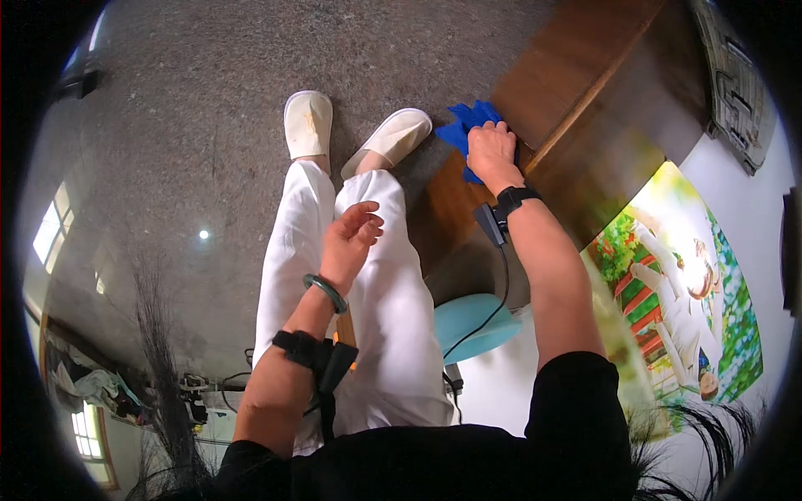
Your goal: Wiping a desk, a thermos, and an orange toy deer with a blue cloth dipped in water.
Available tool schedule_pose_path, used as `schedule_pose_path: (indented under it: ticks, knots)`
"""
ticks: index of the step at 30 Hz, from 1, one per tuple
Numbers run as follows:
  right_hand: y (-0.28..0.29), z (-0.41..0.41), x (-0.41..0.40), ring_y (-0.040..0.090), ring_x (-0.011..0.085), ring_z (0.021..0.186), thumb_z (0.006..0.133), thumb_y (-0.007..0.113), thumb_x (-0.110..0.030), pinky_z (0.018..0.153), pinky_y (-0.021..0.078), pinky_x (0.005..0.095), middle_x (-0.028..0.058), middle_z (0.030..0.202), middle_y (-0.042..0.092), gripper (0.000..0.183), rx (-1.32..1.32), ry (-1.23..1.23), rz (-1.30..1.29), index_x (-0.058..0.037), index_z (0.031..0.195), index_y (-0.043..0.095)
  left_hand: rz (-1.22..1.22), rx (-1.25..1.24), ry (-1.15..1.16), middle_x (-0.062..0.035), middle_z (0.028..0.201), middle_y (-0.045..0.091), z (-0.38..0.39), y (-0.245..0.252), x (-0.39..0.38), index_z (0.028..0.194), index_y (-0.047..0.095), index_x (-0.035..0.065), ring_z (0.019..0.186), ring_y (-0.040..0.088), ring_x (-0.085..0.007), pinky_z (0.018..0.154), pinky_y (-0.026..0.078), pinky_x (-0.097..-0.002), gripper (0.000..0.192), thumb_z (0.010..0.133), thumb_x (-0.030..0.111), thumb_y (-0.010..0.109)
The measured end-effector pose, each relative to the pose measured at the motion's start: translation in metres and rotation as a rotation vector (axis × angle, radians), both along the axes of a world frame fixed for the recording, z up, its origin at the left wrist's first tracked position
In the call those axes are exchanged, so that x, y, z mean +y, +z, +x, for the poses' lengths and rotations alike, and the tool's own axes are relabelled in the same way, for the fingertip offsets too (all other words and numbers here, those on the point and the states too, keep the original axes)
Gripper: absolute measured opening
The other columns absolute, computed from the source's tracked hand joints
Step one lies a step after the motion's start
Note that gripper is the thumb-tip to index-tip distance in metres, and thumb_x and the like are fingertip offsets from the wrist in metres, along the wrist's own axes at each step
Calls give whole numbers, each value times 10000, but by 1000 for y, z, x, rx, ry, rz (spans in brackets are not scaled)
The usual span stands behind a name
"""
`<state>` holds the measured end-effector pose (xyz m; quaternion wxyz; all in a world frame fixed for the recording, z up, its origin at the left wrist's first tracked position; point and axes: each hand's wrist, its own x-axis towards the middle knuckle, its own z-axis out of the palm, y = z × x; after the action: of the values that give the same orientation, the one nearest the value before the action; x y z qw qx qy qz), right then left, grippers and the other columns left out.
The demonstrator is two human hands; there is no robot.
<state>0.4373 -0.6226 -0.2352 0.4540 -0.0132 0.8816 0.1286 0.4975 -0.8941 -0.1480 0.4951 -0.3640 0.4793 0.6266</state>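
My right hand [493, 150] is closed over a crumpled blue cloth [464, 128]. The cloth is beside a raised edge [579, 109] of a brown wooden piece of furniture [557, 69], and part of it is hidden under my palm. In front of my white trousers, my left hand [353, 241] hangs in the air, empty, with fingers loosely curled and apart. A dark green bangle [325, 292] circles the left wrist. Black straps hold small devices on my left forearm [316, 357] and right wrist [501, 216].
Pale slippers [309, 125] are on my feet on the speckled grey floor [207, 125]. A turquoise rounded object [476, 325] is right of my legs, crossed by a black cable [504, 282]. A large colourful picture [683, 300] is at the right. Piled clothes [94, 388] appear lower left.
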Motion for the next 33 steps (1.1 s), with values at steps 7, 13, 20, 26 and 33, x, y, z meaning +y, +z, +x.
schedule_pose_path:
  ticks: [7,13,20,26,33]
  knots:
    - [-51,10,-1,545,275,998,821,539,-144,806,438,414,110,1015,627,183,59,63,8,-80,932,670,48,-13,61,-39,958,604,-1,5,20,1151,540,28,870,584,-139,792,474,-280,248,912,90,515]
    - [-43,97,-60,533,259,993,812,544,-157,814,415,409,76,1001,625,173,-162,19,-105,-124,901,689,4,-29,78,-43,963,606,0,3,25,1153,539,25,870,585,-141,788,473,-282,251,913,96,516]
    - [-27,62,-50,543,270,1066,837,536,-161,825,450,422,76,1070,643,214,-366,89,-103,-128,978,693,7,-66,159,-32,922,579,-3,4,40,1144,537,10,819,545,-109,735,449,-244,260,886,37,527]
    - [-20,-75,30,597,331,966,795,564,-124,772,511,423,148,996,650,185,-41,130,-88,-64,919,688,10,-38,84,-21,956,604,12,-5,38,1157,541,51,859,576,-122,783,468,-272,245,918,99,514]
    - [-10,-96,58,593,323,937,781,581,-131,760,511,440,153,979,632,158,176,145,-67,-46,876,674,3,-59,102,-20,950,599,6,-3,47,1145,541,46,858,575,-126,792,467,-277,236,919,109,510]
